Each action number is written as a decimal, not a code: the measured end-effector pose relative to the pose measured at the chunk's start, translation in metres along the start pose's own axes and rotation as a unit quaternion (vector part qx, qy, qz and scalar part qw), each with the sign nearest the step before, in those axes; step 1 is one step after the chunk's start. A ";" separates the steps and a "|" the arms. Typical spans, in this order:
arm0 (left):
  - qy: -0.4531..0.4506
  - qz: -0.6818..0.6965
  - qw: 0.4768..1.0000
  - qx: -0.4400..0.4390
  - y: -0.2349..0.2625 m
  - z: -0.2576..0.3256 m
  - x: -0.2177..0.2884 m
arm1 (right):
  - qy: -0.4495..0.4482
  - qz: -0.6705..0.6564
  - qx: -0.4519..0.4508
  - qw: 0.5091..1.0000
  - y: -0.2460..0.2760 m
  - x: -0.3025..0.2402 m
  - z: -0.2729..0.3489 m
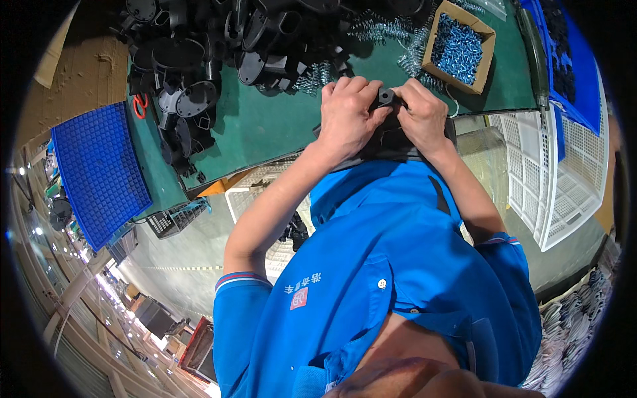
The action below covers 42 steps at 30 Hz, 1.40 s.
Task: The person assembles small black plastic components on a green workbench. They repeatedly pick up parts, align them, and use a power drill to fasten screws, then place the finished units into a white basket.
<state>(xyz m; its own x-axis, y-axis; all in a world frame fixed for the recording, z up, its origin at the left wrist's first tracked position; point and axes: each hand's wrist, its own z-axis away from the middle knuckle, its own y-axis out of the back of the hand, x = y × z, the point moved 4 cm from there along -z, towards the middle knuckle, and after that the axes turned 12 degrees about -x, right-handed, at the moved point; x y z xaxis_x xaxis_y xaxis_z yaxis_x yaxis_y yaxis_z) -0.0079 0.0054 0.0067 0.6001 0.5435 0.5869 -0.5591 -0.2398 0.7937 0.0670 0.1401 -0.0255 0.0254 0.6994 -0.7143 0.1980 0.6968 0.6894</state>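
At the near edge of the green table, my left hand (348, 116) and my right hand (423, 114) close on one small black plastic part (386, 98) from either side. A round hole shows in its upper end; the fingers hide most of the rest. Beyond my hands lie loose metal coil springs (381, 30). Past my right hand, an open cardboard box (492, 46) holds many small bluish screws (458, 52).
Black plastic housings (179, 56) heap across the far and left table (245, 136). Red-handled scissors (140, 106) lie at the left, near a blue grid crate (99, 172). White plastic baskets (531, 166) and a blue bin (584, 99) stand at right.
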 end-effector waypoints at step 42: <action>-0.012 -0.179 0.984 -0.017 -0.012 -0.016 0.017 | 0.007 -0.443 0.068 0.894 0.174 0.053 -0.047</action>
<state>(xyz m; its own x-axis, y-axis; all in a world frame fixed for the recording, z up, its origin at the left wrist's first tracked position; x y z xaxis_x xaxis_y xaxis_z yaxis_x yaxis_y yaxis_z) -0.0001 0.0300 0.0048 0.7753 0.5692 0.2739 -0.3274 -0.0087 0.9448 0.0571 0.3061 0.0625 -0.2127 -0.1141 -0.9704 0.2507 0.9535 -0.1670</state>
